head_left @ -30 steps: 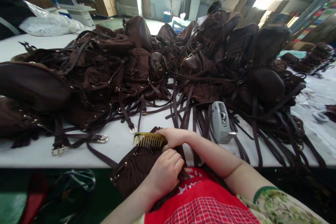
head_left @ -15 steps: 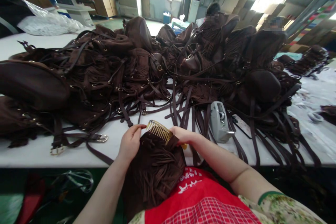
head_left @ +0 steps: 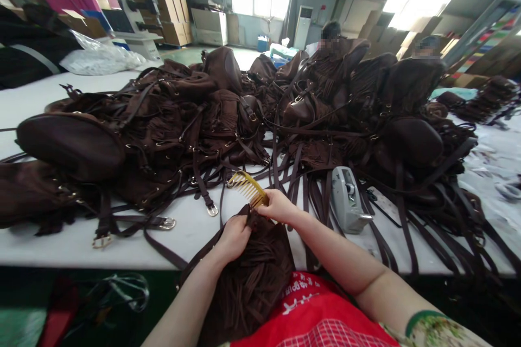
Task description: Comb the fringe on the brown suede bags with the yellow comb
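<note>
A yellowish wide-toothed comb [head_left: 245,185] is gripped in my right hand [head_left: 278,206], its teeth facing down and left above the bag's top edge. Just below it, a dark brown fringed bag [head_left: 260,276] hangs at the table's front edge against my red apron. My left hand [head_left: 233,238] has its fingers closed on the bag's top edge, close to the comb. The fingertips of that hand are partly hidden by the brown material.
Brown bags [head_left: 163,124] with straps and buckles are heaped across the white table [head_left: 195,244]. A grey tape dispenser [head_left: 349,200] stands to the right, with a phone-like flat object [head_left: 386,206] beside it. Two people are partly visible behind the heap.
My left hand has moved right and down along the bag's top edge, towards my right hand. The comb is now raised clear of the fringe and tilted. The camera view has shifted slightly.
</note>
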### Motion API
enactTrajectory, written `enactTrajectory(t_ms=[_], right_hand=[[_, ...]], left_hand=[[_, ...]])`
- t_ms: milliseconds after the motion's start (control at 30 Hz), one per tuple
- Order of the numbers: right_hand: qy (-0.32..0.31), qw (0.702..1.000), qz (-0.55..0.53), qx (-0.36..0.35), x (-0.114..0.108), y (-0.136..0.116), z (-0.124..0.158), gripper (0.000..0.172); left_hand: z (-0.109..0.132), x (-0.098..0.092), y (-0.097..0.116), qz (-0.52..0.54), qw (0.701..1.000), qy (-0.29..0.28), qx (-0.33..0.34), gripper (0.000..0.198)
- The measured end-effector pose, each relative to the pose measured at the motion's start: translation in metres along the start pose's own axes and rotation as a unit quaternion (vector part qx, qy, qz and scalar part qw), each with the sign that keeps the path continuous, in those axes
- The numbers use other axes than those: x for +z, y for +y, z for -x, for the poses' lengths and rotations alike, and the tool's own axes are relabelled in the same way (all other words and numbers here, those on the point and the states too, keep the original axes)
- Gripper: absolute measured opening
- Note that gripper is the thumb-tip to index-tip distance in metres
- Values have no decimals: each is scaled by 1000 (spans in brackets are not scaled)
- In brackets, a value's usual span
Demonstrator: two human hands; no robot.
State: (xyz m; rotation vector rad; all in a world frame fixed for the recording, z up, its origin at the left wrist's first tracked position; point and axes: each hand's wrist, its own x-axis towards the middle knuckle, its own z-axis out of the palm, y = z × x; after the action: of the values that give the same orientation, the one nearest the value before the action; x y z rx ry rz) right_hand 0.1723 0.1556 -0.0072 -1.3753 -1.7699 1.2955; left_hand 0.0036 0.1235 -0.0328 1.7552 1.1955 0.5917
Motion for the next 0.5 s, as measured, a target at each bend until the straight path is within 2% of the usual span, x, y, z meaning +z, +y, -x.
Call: enactTrajectory(t_ms=[67, 133, 233, 333, 433, 500], right_hand=[[51, 993, 92, -46, -3, -7, 8, 26], [69, 981, 163, -85, -3, -14, 22, 28], [37, 961, 248, -115, 5, -18, 42, 26], [2, 930, 355, -93, 17, -14, 52, 25], [-16, 901, 426, -75, 25, -9, 50, 28], [-26, 891, 447, -77, 27, -9, 46, 31]], left_hand=[[1, -1, -3, 46, 999, 12, -12, 33], [2, -2, -4, 127, 991, 27, -43, 38], [2, -3, -3, 237, 966, 49, -94, 35], [4, -3, 0, 299, 944, 63, -122, 25], [8, -5, 1, 333, 931, 66, -132, 23], [11, -4, 0, 322, 935, 85, -122, 23]])
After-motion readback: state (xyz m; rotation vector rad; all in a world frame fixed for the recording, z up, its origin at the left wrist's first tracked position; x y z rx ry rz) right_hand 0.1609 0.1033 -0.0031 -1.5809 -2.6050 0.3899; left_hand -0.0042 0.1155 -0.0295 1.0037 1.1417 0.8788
